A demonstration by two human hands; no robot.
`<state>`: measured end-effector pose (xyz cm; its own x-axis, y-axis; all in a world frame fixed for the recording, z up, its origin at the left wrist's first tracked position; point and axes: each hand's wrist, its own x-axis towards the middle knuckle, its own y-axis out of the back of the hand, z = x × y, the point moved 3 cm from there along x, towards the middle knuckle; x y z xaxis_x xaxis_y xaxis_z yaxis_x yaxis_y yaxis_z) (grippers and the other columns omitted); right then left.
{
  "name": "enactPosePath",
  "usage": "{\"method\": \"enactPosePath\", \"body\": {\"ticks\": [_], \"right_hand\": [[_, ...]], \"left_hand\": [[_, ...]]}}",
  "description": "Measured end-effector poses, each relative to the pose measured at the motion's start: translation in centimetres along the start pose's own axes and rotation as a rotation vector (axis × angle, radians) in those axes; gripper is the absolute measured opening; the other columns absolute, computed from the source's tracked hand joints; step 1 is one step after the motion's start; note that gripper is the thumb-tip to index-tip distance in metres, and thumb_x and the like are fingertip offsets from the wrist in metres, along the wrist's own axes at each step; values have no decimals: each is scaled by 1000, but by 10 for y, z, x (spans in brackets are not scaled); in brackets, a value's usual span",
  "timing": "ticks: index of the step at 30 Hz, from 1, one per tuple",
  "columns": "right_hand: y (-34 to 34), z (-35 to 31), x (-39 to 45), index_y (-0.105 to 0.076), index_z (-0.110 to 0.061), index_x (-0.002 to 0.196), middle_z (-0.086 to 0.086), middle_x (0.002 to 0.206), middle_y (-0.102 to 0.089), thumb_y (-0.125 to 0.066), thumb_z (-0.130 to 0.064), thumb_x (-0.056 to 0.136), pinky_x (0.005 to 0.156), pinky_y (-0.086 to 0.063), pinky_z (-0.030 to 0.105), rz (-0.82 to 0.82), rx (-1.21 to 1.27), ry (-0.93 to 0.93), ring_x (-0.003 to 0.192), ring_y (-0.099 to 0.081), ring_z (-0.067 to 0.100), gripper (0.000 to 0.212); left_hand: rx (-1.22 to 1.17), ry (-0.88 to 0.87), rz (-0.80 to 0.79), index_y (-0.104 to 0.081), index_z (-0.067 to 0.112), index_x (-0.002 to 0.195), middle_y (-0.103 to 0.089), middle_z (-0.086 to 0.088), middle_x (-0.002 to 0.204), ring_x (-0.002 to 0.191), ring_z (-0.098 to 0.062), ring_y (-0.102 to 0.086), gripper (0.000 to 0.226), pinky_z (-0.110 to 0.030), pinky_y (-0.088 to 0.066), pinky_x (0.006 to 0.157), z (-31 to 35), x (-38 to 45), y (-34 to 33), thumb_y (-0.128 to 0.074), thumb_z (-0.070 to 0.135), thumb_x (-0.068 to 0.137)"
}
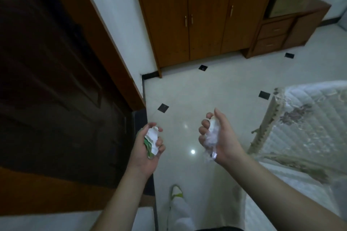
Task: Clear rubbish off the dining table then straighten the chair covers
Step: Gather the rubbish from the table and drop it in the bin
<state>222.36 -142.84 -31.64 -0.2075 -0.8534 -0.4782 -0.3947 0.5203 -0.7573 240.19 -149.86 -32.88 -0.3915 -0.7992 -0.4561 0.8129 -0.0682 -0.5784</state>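
My left hand [148, 148] is held palm up over the floor and grips a crumpled green-and-white wrapper [151, 141]. My right hand [218, 137] grips a wad of crumpled white tissue with clear plastic [213, 134], which sticks out below the palm. A chair with a quilted, floral cream cover [308, 122] stands at the right, its fringed edge hanging down close to my right forearm. The dining table is not in view.
A dark wooden door [56, 80] in a brown frame fills the left side. Wooden cabinets [206, 15] and a low drawer unit [276, 37] stand against the far wall. White floor tiles [216, 84] with small black insets lie between. My slippered foot [176, 193] shows below.
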Motion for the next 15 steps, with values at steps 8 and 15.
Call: {"method": "enactPosePath", "body": {"ticks": [8,15], "right_hand": [[-56,-34,91,-54,-20,76,-4,62,-45,-58,-39,82,42,-40,16,-4,64,92,46,-46,8,20],[-46,-97,112,-50,-22,64,-5,64,-47,-58,-40,85,40,-43,17,65,187,266,55,-60,8,28]], "left_hand": [[61,107,-187,-66,20,95,-56,-3,88,50,-9,-42,24,-20,-36,44,67,107,-49,-61,35,77],[43,197,-351,-62,18,93,-57,-2,83,49,-9,-44,19,-17,-33,36,80,171,-113,-56,31,80]]}}
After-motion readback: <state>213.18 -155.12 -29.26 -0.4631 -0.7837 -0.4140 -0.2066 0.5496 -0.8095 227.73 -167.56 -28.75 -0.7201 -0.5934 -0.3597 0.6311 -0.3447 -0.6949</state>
